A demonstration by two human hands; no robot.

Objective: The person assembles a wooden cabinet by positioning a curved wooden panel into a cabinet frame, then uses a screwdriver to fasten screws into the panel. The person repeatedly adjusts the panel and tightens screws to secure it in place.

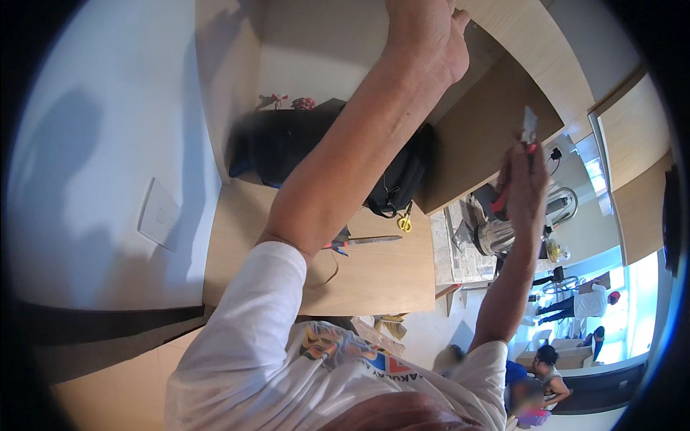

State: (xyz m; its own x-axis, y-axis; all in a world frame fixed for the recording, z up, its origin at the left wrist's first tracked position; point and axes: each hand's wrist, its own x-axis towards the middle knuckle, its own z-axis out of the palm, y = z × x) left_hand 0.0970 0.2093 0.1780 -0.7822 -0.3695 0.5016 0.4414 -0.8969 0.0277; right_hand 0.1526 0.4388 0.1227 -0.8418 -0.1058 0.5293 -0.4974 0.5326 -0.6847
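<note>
Right grip (528,176) clenched on a bladed hand tool, left grip raised by the panels

We hold the bladed tool (530,126) in our right grip, its fingers wrapped round a red handle and its pale metal blade sticking up above the knuckles, clear of the wooden panel (496,122) to its left. Our left grip (430,29) reaches higher, up and to the left of the right one, by the upper wooden edging; the frame cuts it off, so we cannot tell whether it grasps anything.

Below the left grip, partly hidden by our own forearm, sits a black bag (287,136). Lower than the right grip and well to its left, yellow-handled scissors (405,224) lie beside the bag on the wooden surface (388,280), with a long flat metal blade (377,239) near them. Just below the right grip we see a rounded, shiny container (496,237) and, left of that, printed sheets (463,251). A black plug (555,154) is right of the grip. Far below and to its right, a person in a white top and red cap (591,302) stands in the background, and another person (550,373) is nearer us.
</note>
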